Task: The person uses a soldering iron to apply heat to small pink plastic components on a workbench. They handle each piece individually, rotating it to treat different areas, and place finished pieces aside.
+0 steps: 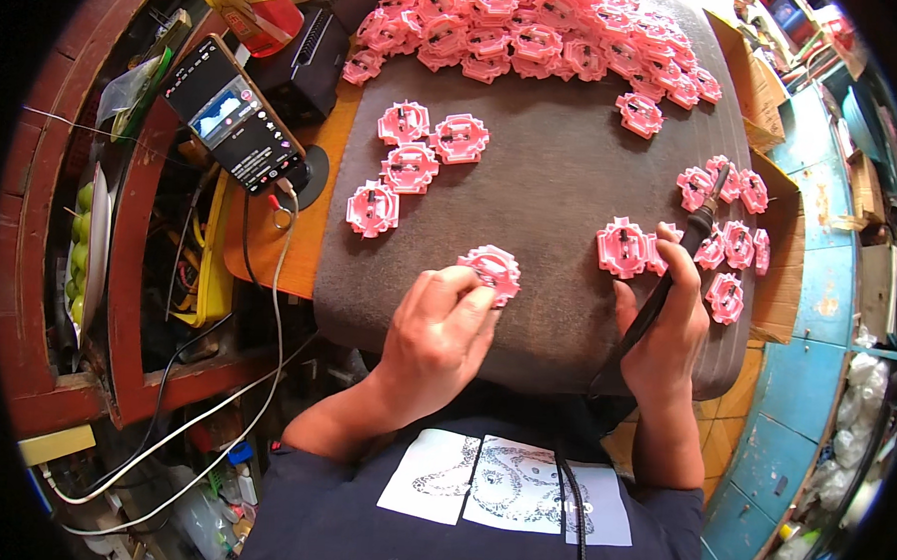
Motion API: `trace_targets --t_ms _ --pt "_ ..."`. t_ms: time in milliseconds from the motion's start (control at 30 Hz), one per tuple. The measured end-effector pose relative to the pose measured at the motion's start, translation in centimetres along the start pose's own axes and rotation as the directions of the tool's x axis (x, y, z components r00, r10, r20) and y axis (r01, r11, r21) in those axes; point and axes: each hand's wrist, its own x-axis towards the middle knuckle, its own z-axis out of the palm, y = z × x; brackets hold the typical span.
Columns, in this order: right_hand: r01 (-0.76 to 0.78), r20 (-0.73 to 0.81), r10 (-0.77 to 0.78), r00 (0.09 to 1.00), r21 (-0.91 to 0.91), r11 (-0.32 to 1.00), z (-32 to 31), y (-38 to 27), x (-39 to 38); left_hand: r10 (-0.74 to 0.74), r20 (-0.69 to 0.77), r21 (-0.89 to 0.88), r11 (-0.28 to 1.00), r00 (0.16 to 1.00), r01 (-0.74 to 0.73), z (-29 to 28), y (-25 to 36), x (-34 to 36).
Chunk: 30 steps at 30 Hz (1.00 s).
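My left hand (436, 335) has its fingers closed on a pink plastic part (501, 270) at the middle of the dark grey work mat (534, 164). My right hand (666, 340) grips a soldering iron (699, 226) with a black cord; the iron points up and away, its tip over a cluster of pink parts (695, 188) at the right. More pink parts (622, 246), each with small dark pieces at the centre, lie just beside the right hand. A small group of similar parts (409, 166) lies at the mat's left.
A big heap of pink parts (524, 33) covers the mat's far end. At left, a phone (231, 110) stands beside a black box (308, 64) on an orange board (330, 125), with white cables hanging down. Cardboard (779, 274) and a blue cabinet (799, 385) border the right side.
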Motion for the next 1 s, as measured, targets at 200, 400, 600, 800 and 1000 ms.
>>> trace_targets --t_ms 200,400,600,800,1000 --pt "0.079 0.121 -0.130 0.984 0.356 0.931 1.0 -1.5 -1.9 0.091 0.060 -0.154 0.985 0.994 -0.081 1.9 1.3 1.9" --pt "0.089 0.127 -0.137 0.983 0.328 0.941 1.4 -2.1 -1.1 0.134 0.074 -0.206 0.972 0.988 -0.117 2.2 1.5 2.2" --pt "0.142 0.117 -0.189 0.975 0.321 0.936 1.2 -1.9 -1.2 0.131 0.079 -0.221 0.969 0.988 -0.111 2.1 1.3 2.1" --pt "0.121 0.102 -0.169 0.980 0.369 0.922 1.4 -2.0 -1.1 0.087 0.045 -0.304 0.950 0.995 -0.070 2.5 1.9 2.5" --pt "0.062 0.095 -0.115 0.989 0.438 0.897 1.6 -2.3 -1.3 0.080 0.104 -0.333 0.942 0.991 -0.041 2.6 1.6 2.8"
